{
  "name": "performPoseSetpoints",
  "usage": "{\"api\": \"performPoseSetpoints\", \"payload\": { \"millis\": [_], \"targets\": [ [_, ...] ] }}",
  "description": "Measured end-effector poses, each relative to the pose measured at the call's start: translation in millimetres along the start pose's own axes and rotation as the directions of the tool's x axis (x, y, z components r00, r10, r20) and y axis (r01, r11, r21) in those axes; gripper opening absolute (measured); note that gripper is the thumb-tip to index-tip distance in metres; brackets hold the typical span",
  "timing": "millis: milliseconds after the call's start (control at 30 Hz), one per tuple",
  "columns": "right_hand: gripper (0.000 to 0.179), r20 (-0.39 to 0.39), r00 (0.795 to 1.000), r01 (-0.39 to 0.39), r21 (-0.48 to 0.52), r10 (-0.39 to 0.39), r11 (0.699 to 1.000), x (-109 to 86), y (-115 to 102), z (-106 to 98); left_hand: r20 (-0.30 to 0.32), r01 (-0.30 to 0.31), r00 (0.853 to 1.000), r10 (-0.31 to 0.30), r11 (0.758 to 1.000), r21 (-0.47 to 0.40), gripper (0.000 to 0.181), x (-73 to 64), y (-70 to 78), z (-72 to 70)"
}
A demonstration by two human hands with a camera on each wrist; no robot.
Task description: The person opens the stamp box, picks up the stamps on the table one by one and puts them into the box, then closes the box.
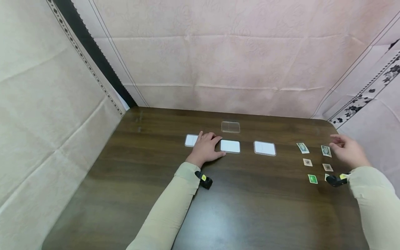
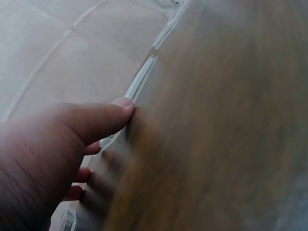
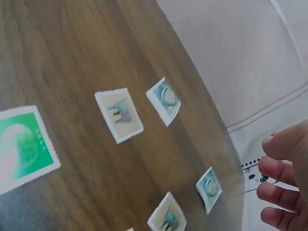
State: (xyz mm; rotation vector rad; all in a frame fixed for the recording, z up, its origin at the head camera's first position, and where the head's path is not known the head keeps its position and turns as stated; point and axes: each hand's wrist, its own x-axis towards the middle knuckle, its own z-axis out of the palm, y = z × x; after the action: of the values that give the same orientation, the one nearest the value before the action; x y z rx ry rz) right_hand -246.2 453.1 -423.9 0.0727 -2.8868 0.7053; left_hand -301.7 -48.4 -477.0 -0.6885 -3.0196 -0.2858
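Note:
My left hand (image 1: pixel 206 147) is at the left end of the middle clear plastic case with a white inside (image 1: pixel 230 146). Its thumb lies along the near edge and the index finger at the far left corner, gripping the case; in the left wrist view the thumb tip (image 2: pixel 124 103) meets the case's edge (image 2: pixel 140 82). My right hand (image 1: pixel 348 152) hovers at the right side of the table, fingers loosely bent with nothing between them. Nearest to it lies a bluish stamp (image 1: pixel 326 151). The right wrist view shows a green stamp (image 3: pixel 29 149) and a cream stamp (image 3: pixel 120 115).
Another white case (image 1: pixel 265 148) lies to the right, and one (image 1: pixel 191 140) is partly behind the left hand. A clear transparent cover (image 1: pixel 230 127) lies at the back. More small stamps (image 1: pixel 302 148) stand in two columns. Pale cloth (image 1: pixel 218 69) hangs behind the table.

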Motion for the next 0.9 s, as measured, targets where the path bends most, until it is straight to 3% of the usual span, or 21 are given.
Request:
{"api": "performPoseSetpoints", "payload": {
  "millis": [300, 467, 733, 900],
  "targets": [
    [0.04, 0.043, 0.998, -0.032, -0.079, 0.036, 0.996, 5.6, 5, 24, -0.022, 0.0, 1.0, 0.001, 1.0, 0.019, 0.071, 1.6, -1.4, 5.6],
    [0.044, 0.063, 0.997, -0.039, -0.104, 0.046, 0.994, 8.7, -8, 36, -0.03, -0.004, 1.0, 0.004, 1.0, 0.012, 0.068, 1.9, -1.1, 6.3],
    [0.065, 0.154, 0.978, -0.114, -0.168, 0.14, 0.979, 16.7, -31, 47, -0.035, -0.006, 0.999, 0.007, 0.999, 0.035, 0.065, 1.8, -1.2, 7.3],
    [0.06, 0.173, 0.968, -0.145, -0.197, 0.18, 0.97, 21.3, -37, 48, -0.033, 0.001, 0.999, 0.0, 1.0, 0.031, 0.065, 1.9, -0.4, 7.6]
  ]
}}
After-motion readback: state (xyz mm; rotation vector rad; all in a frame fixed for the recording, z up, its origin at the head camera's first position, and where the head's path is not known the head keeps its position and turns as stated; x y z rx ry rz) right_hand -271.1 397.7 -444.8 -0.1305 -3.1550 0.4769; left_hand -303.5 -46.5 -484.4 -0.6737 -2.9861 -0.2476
